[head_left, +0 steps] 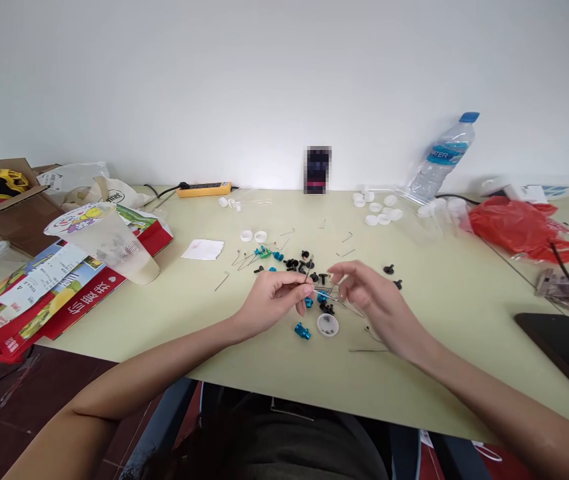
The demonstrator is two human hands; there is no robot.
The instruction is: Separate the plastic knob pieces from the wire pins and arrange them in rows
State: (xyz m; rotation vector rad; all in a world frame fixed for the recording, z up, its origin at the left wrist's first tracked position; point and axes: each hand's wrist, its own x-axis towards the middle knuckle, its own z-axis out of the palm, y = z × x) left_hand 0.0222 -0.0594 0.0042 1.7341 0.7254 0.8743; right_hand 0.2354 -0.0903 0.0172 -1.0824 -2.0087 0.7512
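Note:
My left hand (277, 297) is closed in a pinch over the middle of the table, with a thin L-shaped metal hex key (321, 293) between thumb and fingers. To its right hovers my right hand (377, 303), its fingers curved but apart, with nothing visible in them. Beneath and between the hands lie black screws (291, 265), blue metal parts (322, 297) and thin rods, partly hidden by my fingers. Closer to me sit a blue metal part (302, 331) and a round white cap (327, 325) holding small dark pieces.
Loose hex keys (221, 281) and white caps (383, 219) are scattered about. On the left stand a plastic cup (109, 243), a red bag (89, 297) and a cardboard box (19, 213). A water bottle (444, 157), red plastic bag (519, 227) and black phone (564, 353) are right.

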